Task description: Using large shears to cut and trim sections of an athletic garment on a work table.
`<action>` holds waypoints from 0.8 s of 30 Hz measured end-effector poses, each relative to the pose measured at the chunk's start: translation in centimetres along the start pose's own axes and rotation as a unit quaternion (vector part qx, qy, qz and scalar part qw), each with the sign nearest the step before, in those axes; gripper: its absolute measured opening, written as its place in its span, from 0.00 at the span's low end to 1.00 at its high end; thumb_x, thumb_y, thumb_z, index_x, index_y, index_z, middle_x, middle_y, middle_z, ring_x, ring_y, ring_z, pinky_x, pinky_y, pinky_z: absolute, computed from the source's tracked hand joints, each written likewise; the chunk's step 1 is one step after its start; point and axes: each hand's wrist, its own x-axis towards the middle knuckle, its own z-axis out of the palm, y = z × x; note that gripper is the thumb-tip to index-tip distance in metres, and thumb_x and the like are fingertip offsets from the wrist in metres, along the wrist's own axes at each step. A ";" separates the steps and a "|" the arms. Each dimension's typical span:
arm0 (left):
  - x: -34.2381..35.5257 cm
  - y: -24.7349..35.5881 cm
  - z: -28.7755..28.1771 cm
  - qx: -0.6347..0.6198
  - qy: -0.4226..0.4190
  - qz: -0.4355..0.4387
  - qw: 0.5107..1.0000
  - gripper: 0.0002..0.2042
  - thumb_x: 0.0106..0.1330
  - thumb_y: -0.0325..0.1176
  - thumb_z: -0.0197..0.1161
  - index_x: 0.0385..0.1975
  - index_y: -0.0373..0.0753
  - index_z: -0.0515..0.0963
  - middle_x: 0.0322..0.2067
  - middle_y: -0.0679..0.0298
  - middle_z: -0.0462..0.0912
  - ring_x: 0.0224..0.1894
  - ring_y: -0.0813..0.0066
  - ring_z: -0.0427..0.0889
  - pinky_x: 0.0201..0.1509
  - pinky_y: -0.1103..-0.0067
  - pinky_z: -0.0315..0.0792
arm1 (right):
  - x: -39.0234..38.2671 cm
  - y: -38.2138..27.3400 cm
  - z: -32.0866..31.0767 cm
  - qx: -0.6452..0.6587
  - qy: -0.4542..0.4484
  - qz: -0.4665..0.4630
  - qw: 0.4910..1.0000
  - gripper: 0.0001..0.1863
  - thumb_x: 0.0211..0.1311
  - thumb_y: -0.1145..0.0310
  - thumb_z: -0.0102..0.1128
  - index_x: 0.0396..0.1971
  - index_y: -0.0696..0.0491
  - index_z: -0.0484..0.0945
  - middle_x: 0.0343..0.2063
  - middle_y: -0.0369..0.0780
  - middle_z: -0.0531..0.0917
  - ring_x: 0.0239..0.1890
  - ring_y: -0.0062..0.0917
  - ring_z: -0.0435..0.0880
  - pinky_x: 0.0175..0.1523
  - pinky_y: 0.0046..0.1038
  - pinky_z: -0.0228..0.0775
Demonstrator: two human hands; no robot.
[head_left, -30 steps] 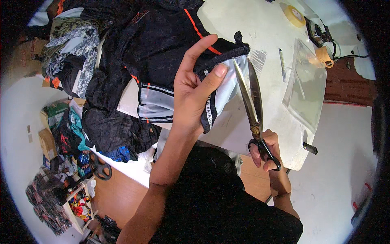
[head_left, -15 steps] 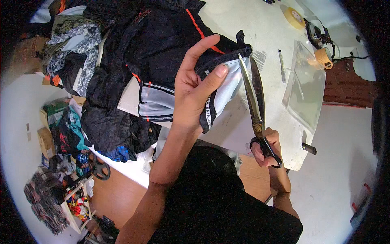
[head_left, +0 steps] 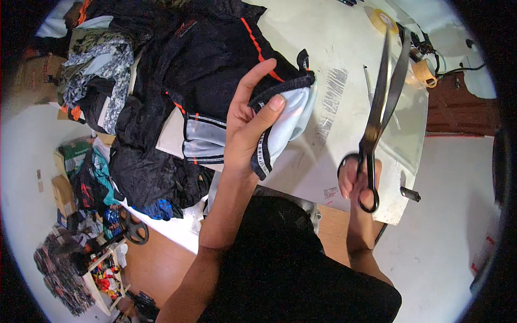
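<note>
My left hand (head_left: 249, 123) grips the folded edge of a black and pale grey garment (head_left: 215, 70) with orange trim, lifting it off the white table (head_left: 334, 32). Its thumb presses on the pale fabric near a black waistband. My right hand (head_left: 360, 183) holds large black scissors (head_left: 379, 102) by the loops, blades slightly apart and pointing up and away, to the right of the garment and not touching it.
A heap of dark and patterned clothes (head_left: 107, 91) covers the table's left side. A clear plastic sheet (head_left: 412, 124), a roll of tape (head_left: 383, 19) and a tape dispenser (head_left: 425, 72) lie at the far right. Boxes and clutter (head_left: 86, 237) sit on the floor, left.
The scissors have swung away from the garment's edge to the right and now stand more upright. My left hand keeps its hold on the fabric.
</note>
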 end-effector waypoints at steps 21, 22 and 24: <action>-3.1 1.6 -6.1 0.309 0.004 -0.001 0.951 0.15 0.56 0.18 0.54 0.44 0.34 0.73 0.35 0.63 0.77 0.37 0.81 0.74 0.41 0.87 0.66 | 7.8 0.6 3.4 0.007 -0.002 0.075 0.997 0.15 0.43 0.77 0.65 0.18 0.51 0.63 0.22 0.43 0.79 0.08 0.10 0.62 0.11 0.13 0.50; -3.1 1.5 -6.0 0.343 -0.008 0.005 0.939 0.15 0.56 0.17 0.54 0.44 0.34 0.73 0.36 0.64 0.77 0.38 0.81 0.74 0.42 0.86 0.66 | 7.8 0.6 3.5 0.002 -0.005 0.070 0.998 0.15 0.43 0.77 0.65 0.18 0.51 0.63 0.21 0.43 0.78 0.07 0.10 0.61 0.11 0.13 0.50; -2.6 1.0 -6.1 0.402 -0.082 0.084 0.908 0.16 0.54 0.19 0.59 0.45 0.35 0.73 0.41 0.63 0.75 0.44 0.80 0.73 0.46 0.85 0.66 | 7.8 0.6 3.6 0.004 -0.006 0.079 0.997 0.15 0.43 0.76 0.65 0.18 0.51 0.63 0.20 0.43 0.77 0.07 0.11 0.61 0.11 0.13 0.51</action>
